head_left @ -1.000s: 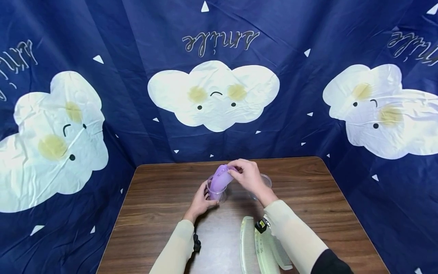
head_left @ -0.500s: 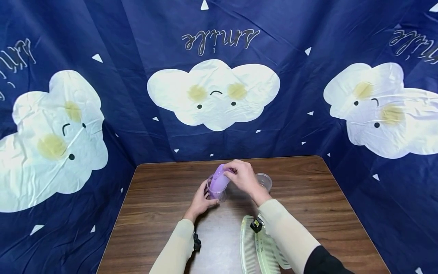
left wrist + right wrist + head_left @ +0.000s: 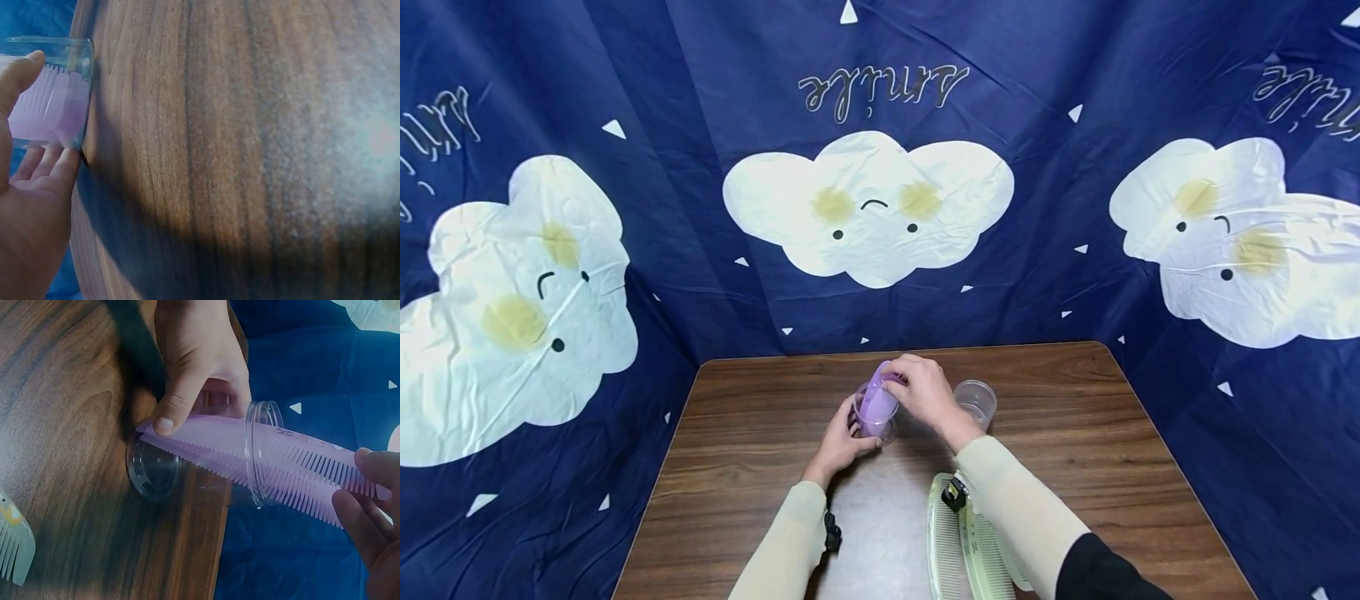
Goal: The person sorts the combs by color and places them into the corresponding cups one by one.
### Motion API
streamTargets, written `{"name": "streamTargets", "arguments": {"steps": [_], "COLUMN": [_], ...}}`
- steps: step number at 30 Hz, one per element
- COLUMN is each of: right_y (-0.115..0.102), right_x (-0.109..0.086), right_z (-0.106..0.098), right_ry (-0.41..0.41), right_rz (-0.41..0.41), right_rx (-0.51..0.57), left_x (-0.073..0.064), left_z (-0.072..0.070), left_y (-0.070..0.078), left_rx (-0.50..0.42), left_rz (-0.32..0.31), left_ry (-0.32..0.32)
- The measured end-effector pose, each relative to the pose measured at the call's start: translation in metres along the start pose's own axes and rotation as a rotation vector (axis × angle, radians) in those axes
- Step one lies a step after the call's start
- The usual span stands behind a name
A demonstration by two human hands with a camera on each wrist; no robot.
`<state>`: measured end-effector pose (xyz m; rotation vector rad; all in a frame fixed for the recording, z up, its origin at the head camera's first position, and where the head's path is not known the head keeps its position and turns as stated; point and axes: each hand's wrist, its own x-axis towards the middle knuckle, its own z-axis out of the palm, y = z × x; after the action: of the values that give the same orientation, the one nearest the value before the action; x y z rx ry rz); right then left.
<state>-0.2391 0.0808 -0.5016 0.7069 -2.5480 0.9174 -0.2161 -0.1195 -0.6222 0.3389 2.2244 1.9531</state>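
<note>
My left hand [image 3: 837, 443] grips a clear plastic cup [image 3: 887, 432] by its side, thumb and fingers on opposite walls [image 3: 34, 212]. Purple combs [image 3: 877, 407] stand tilted inside it, their upper part jutting past the rim. In the right wrist view two purple combs [image 3: 300, 469] overlap, their lower ends near the base of the cup [image 3: 153, 478]. My right hand [image 3: 927, 392] pinches the upper end of a purple comb between thumb and fingers [image 3: 365, 462]. In the left wrist view, comb teeth [image 3: 44, 103] show through the cup wall.
A second clear cup [image 3: 977, 398] stands just right of my right hand. Several pale green combs [image 3: 945, 542] lie near the front of the wooden table [image 3: 722, 492], partly under my right forearm. A blue curtain with clouds [image 3: 865, 317] surrounds the table's back and sides.
My right hand has shifted left and slightly down, and the purple combs sit a little deeper and steeper in the cup. More of the second cup shows. The left hand stays put.
</note>
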Motion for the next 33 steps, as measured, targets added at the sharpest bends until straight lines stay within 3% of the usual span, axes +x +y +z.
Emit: {"name": "streamTargets", "arguments": {"steps": [17,28,33], "right_y": [-0.001,0.002,0.005], "right_x": [0.007,0.012,0.011], "right_z": [0.003,0.003,0.003], "right_ry": [-0.042,-0.068,-0.067], "right_rz": [-0.021,0.008,0.021], "right_rx": [-0.096,-0.077,-0.090], "left_x": [-0.001,-0.002,0.005], "left_z": [-0.001,-0.002,-0.001], "left_y": [0.000,0.001,-0.018], "left_rx": [0.005,0.010,0.015], "left_rz": [0.016,-0.010,-0.019], "left_ry": [0.008,-0.002,0.020]}}
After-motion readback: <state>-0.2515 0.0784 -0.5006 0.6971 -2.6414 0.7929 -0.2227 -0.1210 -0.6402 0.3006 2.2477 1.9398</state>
